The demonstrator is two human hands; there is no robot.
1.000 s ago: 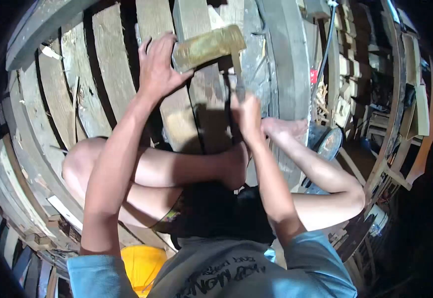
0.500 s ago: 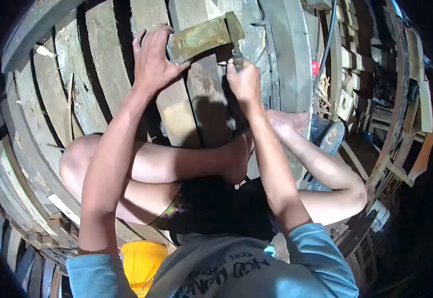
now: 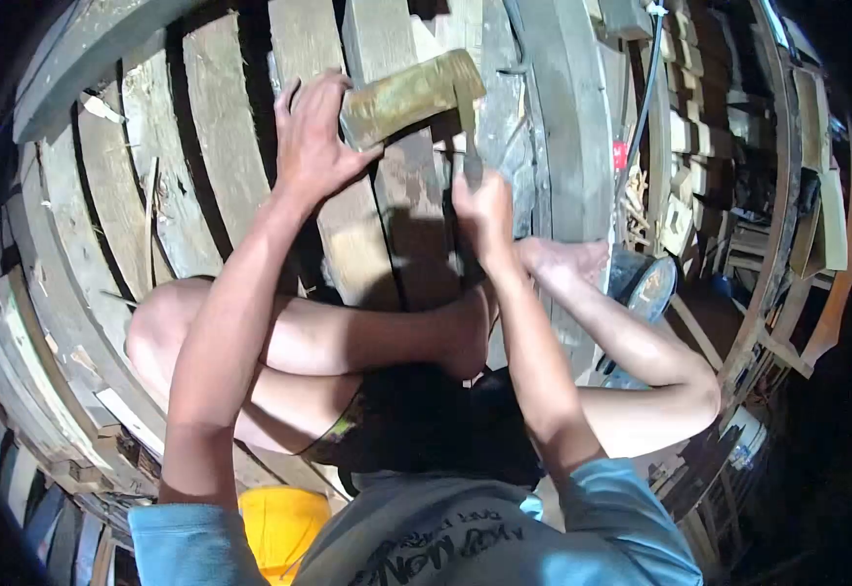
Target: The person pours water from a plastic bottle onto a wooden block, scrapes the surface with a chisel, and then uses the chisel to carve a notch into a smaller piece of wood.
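Note:
A short wooden block point(image 3: 408, 96), greenish brown and slightly tilted, lies across the slats in front of me. My left hand point(image 3: 320, 137) is at its left end, fingers spread, with the thumb along the lower edge and the fingertips near the upper corner. My right hand point(image 3: 482, 205) is closed round the handle of a bladed tool point(image 3: 467, 122). The tool's blade stands against the right end of the block. The lower part of the handle is hidden in my fist.
Wooden slats point(image 3: 216, 98) with dark gaps run under the block. My crossed legs are just below. A yellow bucket point(image 3: 284, 527) stands at lower left, a round metallic container point(image 3: 652, 288) by my foot at right. Wood scraps point(image 3: 678, 225) lie farther right.
The block, both hands and the slats appear slightly lower and to the right. The tool's blade now shows narrower at the block's right end.

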